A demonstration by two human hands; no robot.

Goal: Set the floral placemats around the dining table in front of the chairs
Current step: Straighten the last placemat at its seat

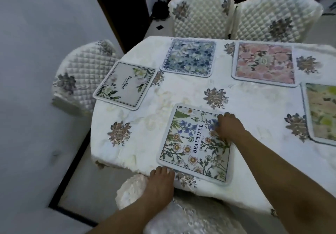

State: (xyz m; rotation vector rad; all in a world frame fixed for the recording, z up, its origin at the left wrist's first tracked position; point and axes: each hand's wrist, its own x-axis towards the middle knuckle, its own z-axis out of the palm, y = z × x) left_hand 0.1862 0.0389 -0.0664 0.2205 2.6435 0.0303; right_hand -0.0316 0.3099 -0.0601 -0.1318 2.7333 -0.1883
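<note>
A floral placemat with daisies and the word BEAUTIFUL (pixel 192 146) lies flat near the table's front edge. My right hand (pixel 228 127) rests on its right side with fingers spread flat. My left hand (pixel 160 181) touches its near left corner with straight fingers at the table edge. Other placemats lie on the table: a white one with green leaves (pixel 125 84) at the left, a blue one (pixel 189 57) and a pink one (pixel 264 63) along the far side, and a green-yellow one (pixel 321 112) at the right, cut off by the frame.
The table wears a white tablecloth (pixel 138 117) with grey flower motifs. Quilted chairs stand at the left (pixel 81 73), at the far side (pixel 200 13) (pixel 276 15), and right below me (pixel 181 215). A wall and a dark doorway are at the left.
</note>
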